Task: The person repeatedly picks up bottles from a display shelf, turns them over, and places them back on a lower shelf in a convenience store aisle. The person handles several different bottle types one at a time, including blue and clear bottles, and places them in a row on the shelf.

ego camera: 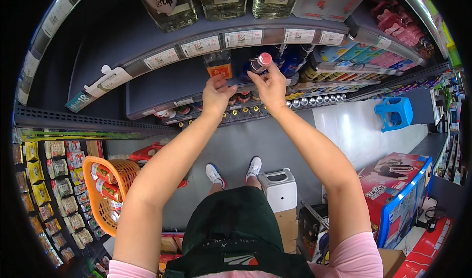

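My right hand (271, 86) holds a bottle with a pink-red cap (264, 59) near its neck, at a shelf below the clear glass bottles. My left hand (217, 95) is beside a clear bottle with an orange label (219, 70) on the same shelf; its fingers are partly spread and curved, and whether they touch that bottle cannot be told. Blue bottles (291, 65) stand behind and to the right of my right hand. Large clear glass bottles (221, 1) stand on the shelf above, over a rail with price tags (201, 46).
Cans and capped bottles line the lower shelves. An orange basket (96, 200) with red cans is at the left by hanging snack packs (68, 204). A white step stool (280, 191) stands near my feet, a blue stool (394, 113) farther right, and a red and blue freezer (394, 189) at the right.
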